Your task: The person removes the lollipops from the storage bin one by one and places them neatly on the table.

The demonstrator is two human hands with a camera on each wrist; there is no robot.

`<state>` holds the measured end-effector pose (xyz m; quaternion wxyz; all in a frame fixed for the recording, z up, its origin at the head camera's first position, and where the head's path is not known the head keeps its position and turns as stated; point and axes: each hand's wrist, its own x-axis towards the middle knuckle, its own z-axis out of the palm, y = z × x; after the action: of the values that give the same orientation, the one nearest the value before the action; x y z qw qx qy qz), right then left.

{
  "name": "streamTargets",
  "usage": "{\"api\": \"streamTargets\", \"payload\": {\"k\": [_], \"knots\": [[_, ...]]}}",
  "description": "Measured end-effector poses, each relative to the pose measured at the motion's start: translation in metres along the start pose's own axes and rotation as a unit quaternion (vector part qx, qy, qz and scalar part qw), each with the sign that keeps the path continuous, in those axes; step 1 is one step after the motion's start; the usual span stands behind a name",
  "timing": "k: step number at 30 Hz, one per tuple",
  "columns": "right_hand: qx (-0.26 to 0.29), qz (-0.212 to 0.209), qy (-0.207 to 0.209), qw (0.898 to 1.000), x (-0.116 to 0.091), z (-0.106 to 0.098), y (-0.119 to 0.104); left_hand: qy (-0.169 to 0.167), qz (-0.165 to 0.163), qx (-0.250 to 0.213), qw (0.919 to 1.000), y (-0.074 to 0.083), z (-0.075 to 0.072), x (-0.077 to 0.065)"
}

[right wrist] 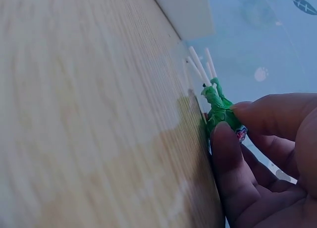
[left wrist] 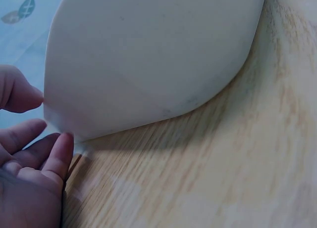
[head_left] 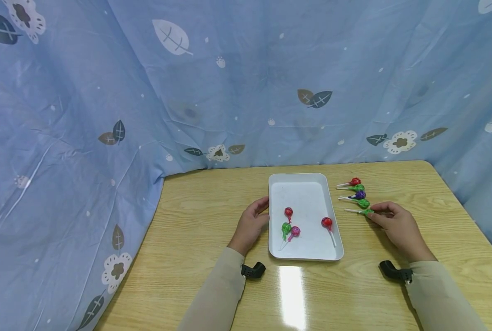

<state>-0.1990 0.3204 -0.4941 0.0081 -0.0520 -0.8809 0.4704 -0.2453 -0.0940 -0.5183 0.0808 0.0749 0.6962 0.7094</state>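
Observation:
My right hand (head_left: 397,225) pinches the head of a green-wrapped lollipop (right wrist: 218,116) between thumb and fingers, low over the table. Its white stick points left, toward the tray. Just beyond it lie a red lollipop (head_left: 355,181), a purple lollipop (head_left: 359,195) and two green ones in a column, sticks also to the left. My left hand (head_left: 252,224) is at the left wall of a white tray (head_left: 300,184), fingertips right at its side, with thumb and fingers apart. Inside the tray are two red lollipops, a green lollipop (head_left: 286,228) and a pink lollipop (head_left: 295,231).
The tray stands on a light wooden table (head_left: 208,207), in front of a blue patterned curtain (head_left: 246,82) that hangs along the back and sides. A bright light reflection falls on the table near the tray's front edge. Each wrist wears a black camera mount.

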Motion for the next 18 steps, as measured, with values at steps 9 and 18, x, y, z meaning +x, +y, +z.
{"api": "streamTargets", "payload": {"k": [9,18], "knots": [[0.015,0.008,-0.003,1.0,0.0005,0.0016,-0.0008,-0.003,-0.002,-0.001,1.0,0.0003,-0.0002,-0.0004],[0.02,0.014,-0.001,1.0,0.0001,0.0024,-0.001,-0.003,-0.002,0.005,1.0,0.0007,-0.0006,-0.0009]]}}
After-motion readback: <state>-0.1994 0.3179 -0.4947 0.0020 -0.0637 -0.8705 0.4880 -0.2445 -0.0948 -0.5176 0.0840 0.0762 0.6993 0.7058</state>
